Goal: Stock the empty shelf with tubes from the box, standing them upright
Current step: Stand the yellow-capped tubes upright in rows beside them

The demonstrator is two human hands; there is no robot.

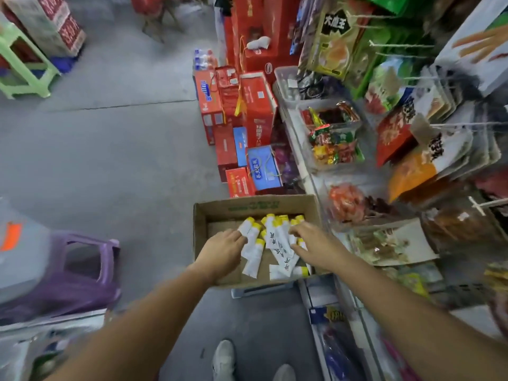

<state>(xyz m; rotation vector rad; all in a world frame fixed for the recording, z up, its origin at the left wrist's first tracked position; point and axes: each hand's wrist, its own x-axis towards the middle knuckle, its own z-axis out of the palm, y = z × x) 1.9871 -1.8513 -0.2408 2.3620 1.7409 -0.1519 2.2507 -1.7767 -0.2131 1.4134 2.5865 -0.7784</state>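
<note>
We reach both hands down into the cardboard box point(200, 243) in the middle of the frame. The tubes point(280, 244) are in the box. They are white with yellow caps, and they lie flat in a messy pile on the right side of the box, some on top of others. Most caps point to the top of the frame.

Our left hand point(222, 250) comes over the near wall of the box. Its fingers point(241, 238) bend down and touch the tube at the left edge of the pile. We cannot tell if they pinch it or only touch it. Our right hand point(313, 240) sits over the right side of the pile. Its fingers are spread apart and rest on the tubes, with nothing held.

The box wall is just beside both wrists. Close on the right of the frame is a shelf point(308, 171) full of snack bags point(335, 149) in clear tubs, and more bags hang from hooks point(456, 124) above it, near our right arm. Behind the box, red boxes point(258, 114) and a blue box point(264, 169) stand tight together on the grey floor point(115, 149). A purple stool point(107, 261) stands at the lower left, and a green stool point(26, 70) is at the upper left. Our white shoes point(224, 358) show at the bottom.
</note>
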